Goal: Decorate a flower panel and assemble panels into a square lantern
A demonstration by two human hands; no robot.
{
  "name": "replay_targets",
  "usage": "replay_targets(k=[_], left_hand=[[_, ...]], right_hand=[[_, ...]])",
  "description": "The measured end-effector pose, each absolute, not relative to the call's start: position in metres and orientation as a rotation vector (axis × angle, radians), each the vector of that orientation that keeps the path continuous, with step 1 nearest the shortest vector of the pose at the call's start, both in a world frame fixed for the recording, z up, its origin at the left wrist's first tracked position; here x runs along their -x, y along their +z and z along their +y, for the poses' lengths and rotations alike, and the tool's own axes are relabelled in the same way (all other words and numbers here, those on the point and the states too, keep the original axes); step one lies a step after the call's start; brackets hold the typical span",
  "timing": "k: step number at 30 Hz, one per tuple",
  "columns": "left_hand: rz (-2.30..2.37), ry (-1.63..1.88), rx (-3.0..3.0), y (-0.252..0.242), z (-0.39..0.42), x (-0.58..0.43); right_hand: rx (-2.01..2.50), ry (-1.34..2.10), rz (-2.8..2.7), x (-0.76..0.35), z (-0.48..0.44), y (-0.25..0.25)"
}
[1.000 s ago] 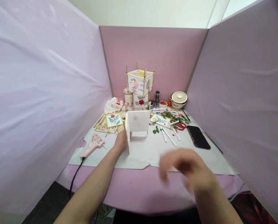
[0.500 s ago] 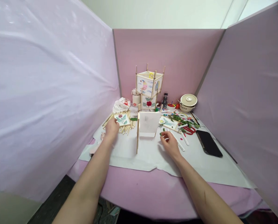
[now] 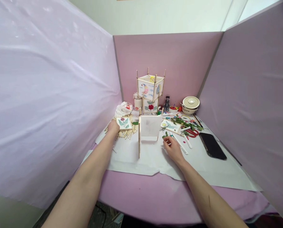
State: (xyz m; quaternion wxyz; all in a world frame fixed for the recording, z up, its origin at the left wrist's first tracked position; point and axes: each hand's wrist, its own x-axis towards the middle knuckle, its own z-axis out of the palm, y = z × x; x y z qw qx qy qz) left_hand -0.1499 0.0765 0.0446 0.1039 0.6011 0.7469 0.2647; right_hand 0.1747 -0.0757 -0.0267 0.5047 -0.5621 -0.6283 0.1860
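My left hand (image 3: 113, 127) reaches to the left edge of a small framed panel (image 3: 123, 123) with a flower and leaf design, lying on a heap of thin wooden sticks (image 3: 126, 134). Its fingers are mostly hidden, so I cannot tell whether they grip anything. My right hand (image 3: 172, 148) rests on the white paper, loosely curved with its fingers apart and holding nothing visible. A small green leaf (image 3: 165, 135) lies just beyond its fingertips. Between my hands stands a wood-framed structure with a blank white panel (image 3: 151, 126).
A two-tier lantern (image 3: 150, 88) with painted panels stands at the back. To the right lie a framed panel (image 3: 171, 125), leafy stems (image 3: 181, 122), red-handled scissors (image 3: 192, 133), white pens (image 3: 180, 144) and a black phone (image 3: 212, 146). A lidded bowl (image 3: 190, 106) sits at back right.
My left hand has shifted slightly left and farther in along the flower panel's edge. The right hand stays in about the same place. The view has tilted a little.
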Motion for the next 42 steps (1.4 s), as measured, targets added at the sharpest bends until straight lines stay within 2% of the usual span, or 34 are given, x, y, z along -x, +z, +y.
replay_targets(k=[6, 10, 13, 18, 22, 27, 33, 38, 42], left_hand=[[2.319, 1.071, -1.804, 0.056, 0.055, 0.150], [2.225, 1.523, -1.862, 0.064, 0.024, 0.154], [2.105, 1.842, -1.876, 0.073, -0.015, 0.161], [2.020, 2.120, -1.800, 0.088, -0.103, 0.163], [1.885, 2.138, -1.844, 0.080, -0.171, 0.136], [1.395, 1.797, -2.136, 0.046, -0.212, 0.085], [1.140, 1.678, -2.287, 0.006, -0.198, 0.043], [0.928, 1.518, -2.442, -0.003, -0.186, 0.035], [1.192, 1.508, -2.199, -0.004, -0.173, 0.053]], right_hand=[[1.351, 0.462, -1.524, -0.173, -0.079, -0.023], [1.354, 0.479, -1.511, -0.174, -0.081, -0.022], [1.349, 0.483, -1.472, -0.175, -0.082, -0.018], [1.215, 0.551, -1.294, -0.168, -0.105, 0.007], [1.060, 0.698, -1.366, -0.154, -0.157, 0.043], [1.017, 0.809, -1.592, -0.163, -0.212, 0.066], [1.256, 0.747, -1.620, -0.199, -0.211, 0.040], [1.299, 0.738, -1.562, -0.208, -0.179, 0.018], [1.238, 0.733, -1.530, -0.207, -0.154, 0.011]])
